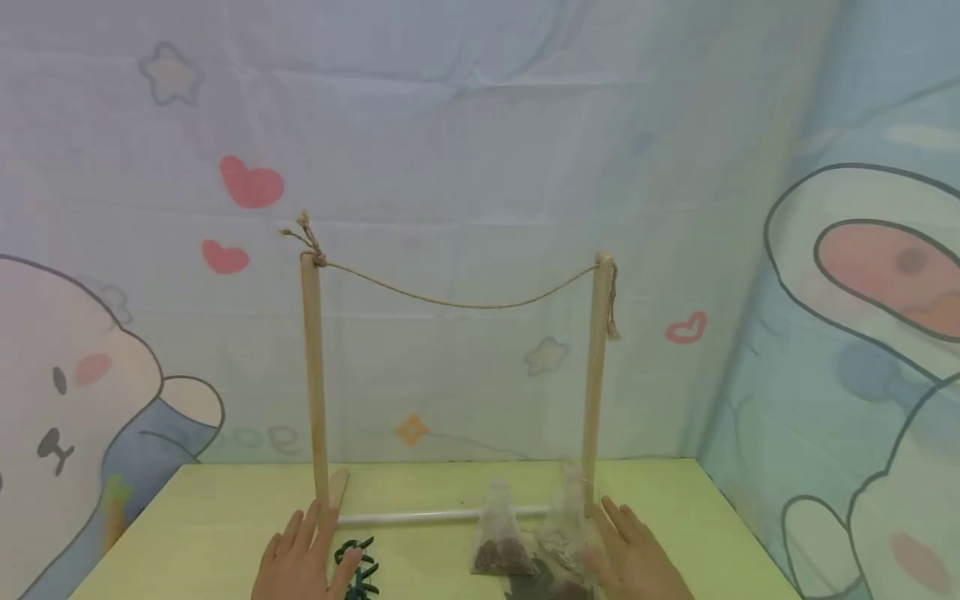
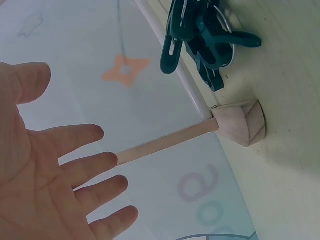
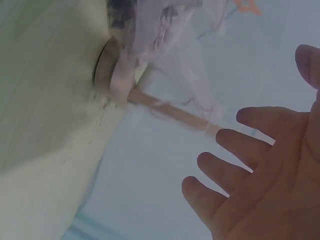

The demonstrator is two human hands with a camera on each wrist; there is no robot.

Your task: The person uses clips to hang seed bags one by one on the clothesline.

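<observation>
My left hand [image 1: 300,558] is spread with nothing in it, near the foot of the left post of a wooden frame [image 1: 313,375]. Dark green plastic clips [image 1: 362,571] lie just right of it; the left wrist view shows the clips [image 2: 205,40] beside the wooden foot [image 2: 242,122]. My right hand [image 1: 633,554], fingers straight and holding nothing, is near the right post [image 1: 596,375]. Clear bags with dark and pale contents stand to its left, one bag [image 1: 501,542] upright. A twine [image 1: 480,307] sags between the post tops, knotted at both ends.
A white rod [image 1: 408,517] joins the posts low down. Everything stands on a pale yellow-green table [image 1: 187,517]. Cloth printed with cartoon figures, hearts and stars [image 1: 450,150] hangs behind and at the right side.
</observation>
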